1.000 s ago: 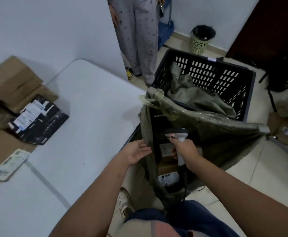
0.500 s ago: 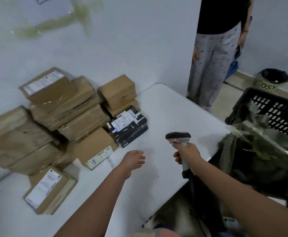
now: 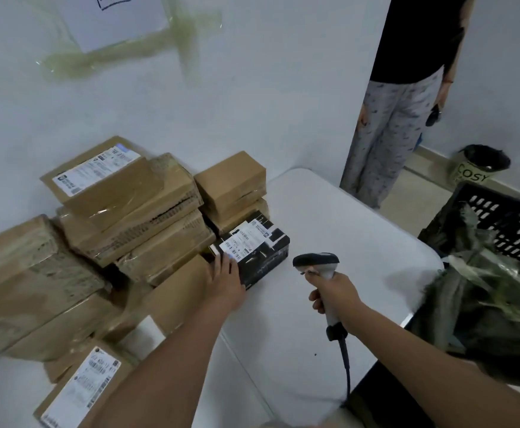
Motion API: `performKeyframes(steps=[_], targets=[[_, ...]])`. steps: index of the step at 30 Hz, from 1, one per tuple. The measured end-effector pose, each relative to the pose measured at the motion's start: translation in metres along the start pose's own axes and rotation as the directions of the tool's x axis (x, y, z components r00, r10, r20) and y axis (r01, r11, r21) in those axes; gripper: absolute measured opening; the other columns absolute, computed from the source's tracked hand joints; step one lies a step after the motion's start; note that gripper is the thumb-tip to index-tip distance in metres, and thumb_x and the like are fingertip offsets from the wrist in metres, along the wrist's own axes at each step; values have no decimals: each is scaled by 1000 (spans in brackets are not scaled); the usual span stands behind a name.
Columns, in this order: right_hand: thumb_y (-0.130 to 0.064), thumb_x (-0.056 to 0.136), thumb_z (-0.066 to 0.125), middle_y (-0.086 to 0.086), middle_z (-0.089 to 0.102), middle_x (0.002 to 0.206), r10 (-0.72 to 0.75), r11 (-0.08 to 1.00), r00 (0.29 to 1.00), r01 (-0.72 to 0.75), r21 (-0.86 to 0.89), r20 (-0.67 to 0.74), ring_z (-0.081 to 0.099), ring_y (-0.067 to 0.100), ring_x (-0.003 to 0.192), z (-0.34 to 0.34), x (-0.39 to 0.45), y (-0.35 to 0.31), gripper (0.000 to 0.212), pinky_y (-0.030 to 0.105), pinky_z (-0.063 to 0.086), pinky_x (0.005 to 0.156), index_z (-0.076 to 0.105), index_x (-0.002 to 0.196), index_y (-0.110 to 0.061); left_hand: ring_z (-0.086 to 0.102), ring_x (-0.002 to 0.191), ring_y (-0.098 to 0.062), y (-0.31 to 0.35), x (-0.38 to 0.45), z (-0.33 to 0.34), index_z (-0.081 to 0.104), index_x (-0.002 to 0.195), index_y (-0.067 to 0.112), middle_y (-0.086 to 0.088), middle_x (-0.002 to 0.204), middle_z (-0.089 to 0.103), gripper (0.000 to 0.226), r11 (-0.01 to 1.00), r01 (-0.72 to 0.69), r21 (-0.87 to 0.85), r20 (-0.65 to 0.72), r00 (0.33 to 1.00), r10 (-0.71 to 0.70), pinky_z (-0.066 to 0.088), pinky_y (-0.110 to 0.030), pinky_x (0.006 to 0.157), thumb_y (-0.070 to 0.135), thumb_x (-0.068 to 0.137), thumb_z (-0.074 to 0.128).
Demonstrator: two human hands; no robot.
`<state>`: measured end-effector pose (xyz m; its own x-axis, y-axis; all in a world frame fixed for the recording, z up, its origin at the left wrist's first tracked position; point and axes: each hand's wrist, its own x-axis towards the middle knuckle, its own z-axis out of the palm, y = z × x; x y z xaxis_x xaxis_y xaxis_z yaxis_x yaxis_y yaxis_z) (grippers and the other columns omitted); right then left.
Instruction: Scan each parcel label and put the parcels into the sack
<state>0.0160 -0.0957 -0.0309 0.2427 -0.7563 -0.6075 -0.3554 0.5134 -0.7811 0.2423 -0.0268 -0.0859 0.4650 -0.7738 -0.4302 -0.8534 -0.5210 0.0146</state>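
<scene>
The left hand point(image 3: 226, 282), half a second ago held loosely above the table point(image 3: 345, 217), is now laid on the near corner of the black parcel point(image 3: 258, 248), fingers straight; the scanner point(image 3: 317, 262) is gripped by its handle in the right hand point(image 3: 334, 293), just right of that parcel; white barcode labels are seen on the parcel, print too small to read; "COSY" is read on a bin point(image 3: 480, 165); the sack point(image 3: 480, 304) is draped in a black crate point(image 3: 511, 217) right of the scanner; brown boxes point(image 3: 129, 211) are stacked against a white wall.
</scene>
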Motion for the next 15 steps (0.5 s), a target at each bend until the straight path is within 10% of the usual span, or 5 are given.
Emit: performKeyframes(steps=[7, 15], targets=[[-28, 90, 69, 12, 67, 64, 24, 1000, 993, -22, 16, -113, 59, 22, 50, -7, 25, 2, 25, 31, 47, 52, 62, 90, -4, -12, 151, -35, 34, -5, 6, 51, 137, 24, -12, 166, 2, 54, 963, -263, -51, -182, 951, 250, -6, -50, 121, 60, 97, 42], [-29, 90, 69, 14, 67, 66, 44, 999, 989, -41, 25, -139, 59, 21, 50, -14, 21, 10, 26, 29, 47, 50, 63, 88, -4, -20, 144, -52, 76, 1, 10, -23, 154, 25, -29, 155, -31, 130, 994, -40, -101, 177, 983, 58, -7, -69, 113, 85, 70, 56]])
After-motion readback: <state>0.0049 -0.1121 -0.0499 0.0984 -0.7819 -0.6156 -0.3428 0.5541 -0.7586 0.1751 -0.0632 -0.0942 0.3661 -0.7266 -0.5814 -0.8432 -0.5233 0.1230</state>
